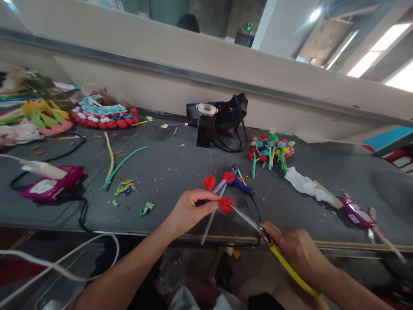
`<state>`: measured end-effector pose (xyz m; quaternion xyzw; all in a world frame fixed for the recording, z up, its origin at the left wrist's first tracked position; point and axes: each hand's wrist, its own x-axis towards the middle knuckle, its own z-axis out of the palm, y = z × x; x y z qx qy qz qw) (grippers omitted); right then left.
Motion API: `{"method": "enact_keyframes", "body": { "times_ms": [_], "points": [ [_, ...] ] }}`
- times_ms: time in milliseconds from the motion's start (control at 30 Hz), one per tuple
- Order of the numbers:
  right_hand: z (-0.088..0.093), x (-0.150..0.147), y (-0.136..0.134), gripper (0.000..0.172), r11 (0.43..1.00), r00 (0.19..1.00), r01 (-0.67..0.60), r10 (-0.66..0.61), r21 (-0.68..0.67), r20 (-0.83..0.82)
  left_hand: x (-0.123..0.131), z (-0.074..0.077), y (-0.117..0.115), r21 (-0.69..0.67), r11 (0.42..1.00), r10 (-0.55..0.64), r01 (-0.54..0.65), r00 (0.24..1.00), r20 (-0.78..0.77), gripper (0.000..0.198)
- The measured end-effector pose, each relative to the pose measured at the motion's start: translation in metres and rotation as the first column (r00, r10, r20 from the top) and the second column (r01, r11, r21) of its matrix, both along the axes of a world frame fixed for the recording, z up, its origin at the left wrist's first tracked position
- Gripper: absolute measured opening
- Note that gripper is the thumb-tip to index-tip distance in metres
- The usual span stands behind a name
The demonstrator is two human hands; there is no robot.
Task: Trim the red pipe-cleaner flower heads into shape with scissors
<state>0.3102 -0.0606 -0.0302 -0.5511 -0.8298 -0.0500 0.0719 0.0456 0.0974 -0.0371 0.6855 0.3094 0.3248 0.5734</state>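
Observation:
My left hand [189, 211] is closed in a pinch on small red pipe-cleaner flowers [225, 204] with thin pale and purple stems, held just above the front of the dark table [180, 163]. My right hand [297, 249] grips yellow-handled scissors [290, 269]. Their thin metal blades [248, 220] reach up and left to the lowest red flower. Right behind the held flowers lies a blue pipe-cleaner piece [241, 184].
A bunch of coloured pipe-cleaner flowers [271, 153] lies at the back right, beside a black bag [230, 116] and a phone [205, 130]. Glue guns lie at left [51, 187] and right [356, 212]. Green stems [121, 165], scraps, a white cloth [305, 184] and craft wreaths [103, 114] are spread around.

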Motion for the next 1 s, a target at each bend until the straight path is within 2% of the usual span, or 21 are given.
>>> {"method": "enact_keyframes", "body": {
  "times_ms": [200,433,567,700,833,1000],
  "points": [
    [-0.030,-0.002,0.012,0.015,1.000,1.000,0.007,-0.008,-0.022,-0.024,-0.005,-0.001,0.011,0.022,1.000,-0.001,0.004,0.991,-0.131,0.023],
    [-0.045,0.004,0.020,0.016,0.994,0.992,-0.018,0.005,-0.104,-0.125,-0.005,-0.005,0.015,-0.018,1.000,0.008,-0.012,0.982,-0.189,0.023],
    [-0.049,0.005,0.019,0.019,0.994,0.985,0.001,-0.019,-0.108,-0.170,-0.008,-0.006,0.019,-0.080,0.993,0.073,-0.084,0.989,-0.128,0.019],
    [-0.044,-0.003,0.016,0.022,0.996,0.979,0.057,-0.069,-0.068,-0.190,-0.011,-0.005,0.019,-0.192,0.975,0.114,-0.111,0.993,0.005,0.016],
    [-0.031,-0.007,0.014,0.022,0.982,0.973,0.169,-0.153,0.085,-0.174,-0.010,-0.001,0.016,-0.234,0.968,0.115,-0.093,0.990,0.083,0.013],
    [-0.001,0.000,0.010,0.026,0.956,0.986,0.085,-0.120,0.280,0.112,-0.008,0.004,0.012,-0.229,0.971,0.085,-0.060,0.991,0.101,0.014]
  ]
}}
